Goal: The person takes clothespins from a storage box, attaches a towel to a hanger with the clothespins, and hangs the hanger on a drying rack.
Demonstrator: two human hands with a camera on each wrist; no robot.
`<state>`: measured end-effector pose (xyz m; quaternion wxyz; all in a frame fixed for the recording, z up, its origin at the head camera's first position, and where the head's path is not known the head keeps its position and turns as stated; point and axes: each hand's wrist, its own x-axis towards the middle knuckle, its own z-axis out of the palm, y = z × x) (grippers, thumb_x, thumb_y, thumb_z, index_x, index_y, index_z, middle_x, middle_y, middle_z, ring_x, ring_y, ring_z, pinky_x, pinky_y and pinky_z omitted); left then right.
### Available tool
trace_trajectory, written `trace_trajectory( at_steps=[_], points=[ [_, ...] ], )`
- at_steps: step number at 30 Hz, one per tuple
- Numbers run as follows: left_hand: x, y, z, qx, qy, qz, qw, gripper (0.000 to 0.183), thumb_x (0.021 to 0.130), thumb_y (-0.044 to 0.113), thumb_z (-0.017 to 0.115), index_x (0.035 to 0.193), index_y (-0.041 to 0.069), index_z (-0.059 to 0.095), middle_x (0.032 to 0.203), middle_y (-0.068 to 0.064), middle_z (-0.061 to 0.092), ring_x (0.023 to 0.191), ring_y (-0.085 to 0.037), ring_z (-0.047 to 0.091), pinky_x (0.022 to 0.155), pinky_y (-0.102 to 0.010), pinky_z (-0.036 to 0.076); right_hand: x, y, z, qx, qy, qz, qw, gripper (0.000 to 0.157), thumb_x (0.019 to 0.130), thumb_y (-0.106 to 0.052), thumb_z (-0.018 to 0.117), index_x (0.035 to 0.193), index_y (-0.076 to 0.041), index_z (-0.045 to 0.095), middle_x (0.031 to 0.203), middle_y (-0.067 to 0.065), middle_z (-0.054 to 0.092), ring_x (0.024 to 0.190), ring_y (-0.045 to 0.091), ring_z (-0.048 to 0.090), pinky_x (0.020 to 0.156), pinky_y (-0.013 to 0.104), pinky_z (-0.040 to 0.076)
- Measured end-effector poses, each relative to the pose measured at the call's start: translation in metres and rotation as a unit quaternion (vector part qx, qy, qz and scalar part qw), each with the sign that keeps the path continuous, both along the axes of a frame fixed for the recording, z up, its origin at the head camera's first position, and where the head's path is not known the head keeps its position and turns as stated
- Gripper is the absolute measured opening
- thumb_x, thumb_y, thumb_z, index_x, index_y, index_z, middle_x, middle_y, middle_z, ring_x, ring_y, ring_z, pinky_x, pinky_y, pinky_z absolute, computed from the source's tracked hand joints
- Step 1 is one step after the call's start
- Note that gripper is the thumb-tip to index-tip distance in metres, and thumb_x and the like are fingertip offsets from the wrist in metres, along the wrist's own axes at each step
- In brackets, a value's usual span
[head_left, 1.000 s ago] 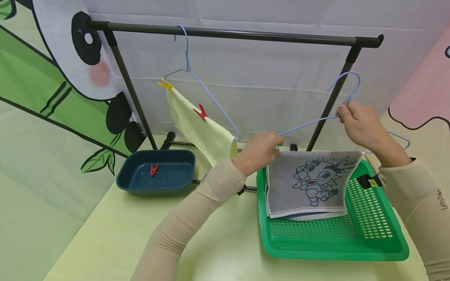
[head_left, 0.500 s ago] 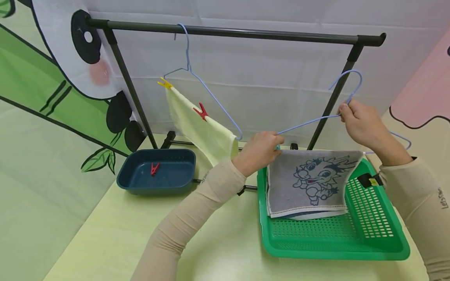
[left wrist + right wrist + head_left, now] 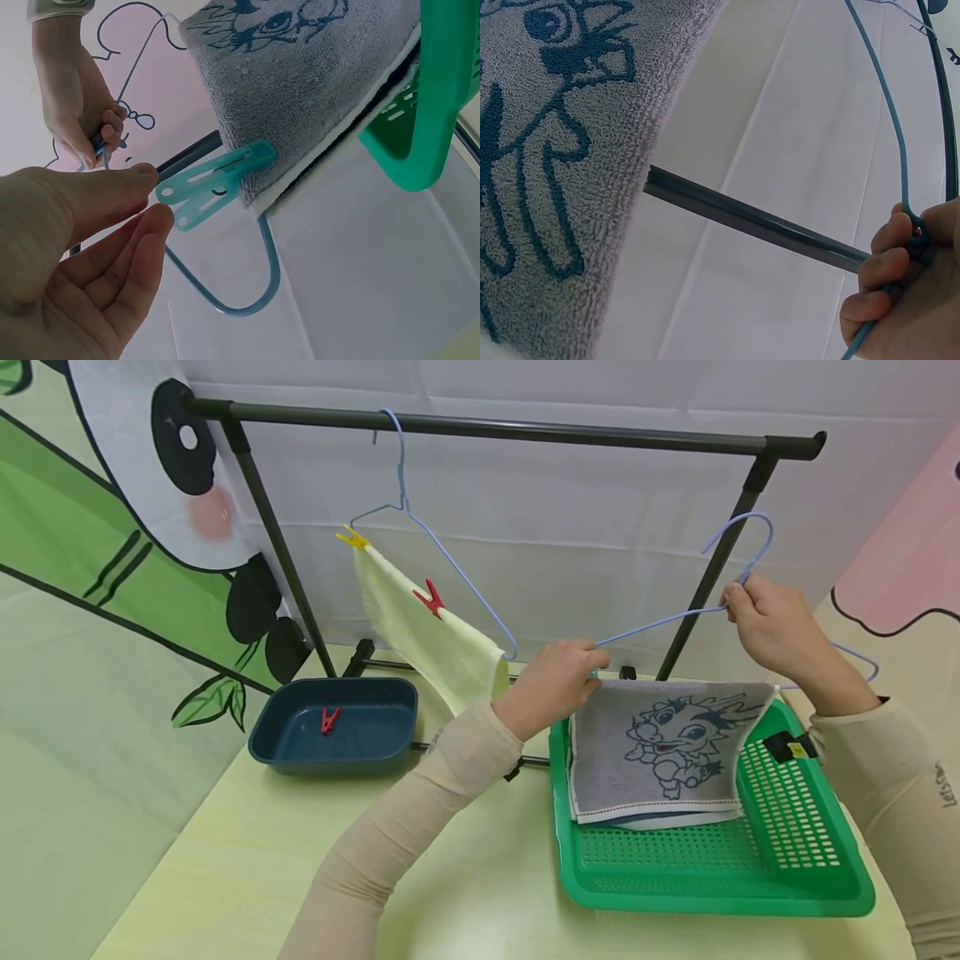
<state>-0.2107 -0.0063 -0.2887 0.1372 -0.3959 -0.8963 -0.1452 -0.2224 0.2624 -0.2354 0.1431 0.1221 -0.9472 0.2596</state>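
Note:
My right hand grips a blue wire hanger just below its hook; in the right wrist view the fingers curl round the wire. A grey towel with a dark blue cartoon dragon is folded over the hanger's lower bar and hangs over the green basket. At the towel's left corner, my left hand pinches the handle ends of a teal clothespin between thumb and index finger. The clothespin's tips sit on the towel's edge in the left wrist view. Only a sliver of it shows in the head view.
On the black rack hangs a second hanger with a pale yellow cloth, held by a yellow clothespin and a red one. A dark blue basin with a red clothespin stands left of the green basket.
The hands, hanger and towel stay almost in place. My left hand has edged very slightly to the right; the head view has shifted a little.

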Motion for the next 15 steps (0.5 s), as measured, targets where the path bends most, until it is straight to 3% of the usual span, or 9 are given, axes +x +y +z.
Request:
trace_trajectory(
  at_steps=[7,12,15],
  points=[
    [0.009,-0.012,-0.002,0.021,-0.004,-0.03,0.9993,0.007,0.091,0.011,0.063,0.094,0.007,0.068,0.09,-0.003,0.065,0.078,-0.013,0.059,0.071,-0.022,0.046,0.002,0.0,-0.001,0.001,-0.003,-0.002,1.0,0.042,0.104,-0.032,0.026,0.093,0.0,0.052,0.091,0.02,0.055,0.068,0.028,0.039,0.06,0.036,0.03],
    [0.013,-0.021,-0.009,0.046,-0.014,-0.057,0.9973,0.014,0.093,0.01,0.058,0.085,0.008,0.069,0.08,0.0,0.063,0.068,-0.011,0.054,0.067,-0.022,0.043,0.003,0.0,-0.002,0.006,-0.008,-0.008,1.0,0.043,0.104,-0.034,0.026,0.093,-0.001,0.051,0.087,0.017,0.053,0.066,0.028,0.039,0.058,0.036,0.03],
    [0.014,-0.024,-0.011,0.048,-0.02,-0.059,0.9969,0.013,0.094,0.012,0.059,0.087,0.008,0.07,0.079,0.001,0.061,0.065,-0.009,0.053,0.063,-0.021,0.042,0.002,-0.001,-0.001,0.009,-0.007,-0.005,1.0,0.044,0.103,-0.034,0.026,0.093,-0.001,0.052,0.087,0.016,0.053,0.067,0.028,0.039,0.059,0.036,0.03]
  ],
)
